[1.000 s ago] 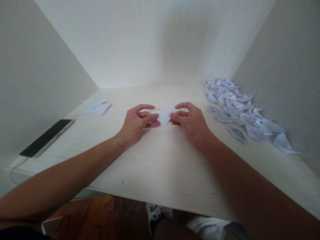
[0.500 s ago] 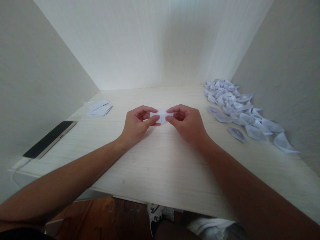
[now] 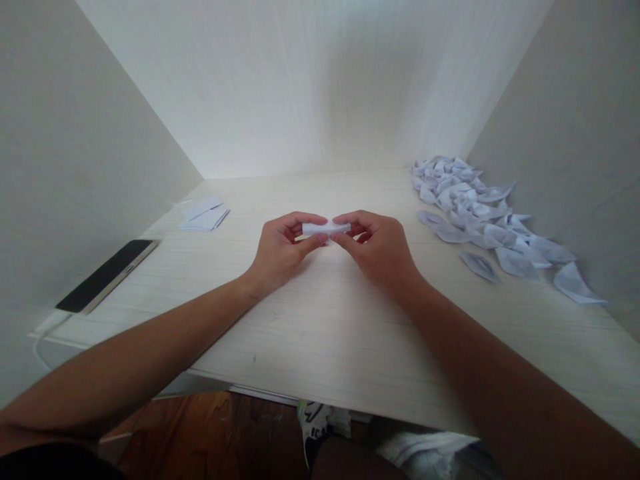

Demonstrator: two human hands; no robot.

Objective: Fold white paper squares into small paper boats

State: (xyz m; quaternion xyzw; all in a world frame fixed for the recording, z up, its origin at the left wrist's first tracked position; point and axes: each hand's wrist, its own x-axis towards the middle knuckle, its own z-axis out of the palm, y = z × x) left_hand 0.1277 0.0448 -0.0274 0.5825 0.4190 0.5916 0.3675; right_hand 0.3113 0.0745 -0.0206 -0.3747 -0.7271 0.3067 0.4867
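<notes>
A small folded piece of white paper (image 3: pixel 327 228) is held between both hands, just above the middle of the pale table. It shows as a narrow strip, its long side running left to right. My left hand (image 3: pixel 287 245) pinches it from the left, thumb on the near side and forefinger on the far side. From the right, my right hand (image 3: pixel 377 247) grips it the same way. The thumbs nearly meet at its centre. Fingers hide part of the paper's underside.
Many folded paper boats (image 3: pixel 463 200) lie heaped along the right wall, one (image 3: pixel 480 267) a little apart. Flat paper pieces (image 3: pixel 204 215) rest at the back left. A dark phone-like device (image 3: pixel 107 275) with a white cable (image 3: pixel 40 347) lies at the left edge. Walls enclose three sides.
The paper has gone from a flat shape with a downward point to a narrow strip. Both hands have drawn closer together, forefingers coming down onto its far edge.
</notes>
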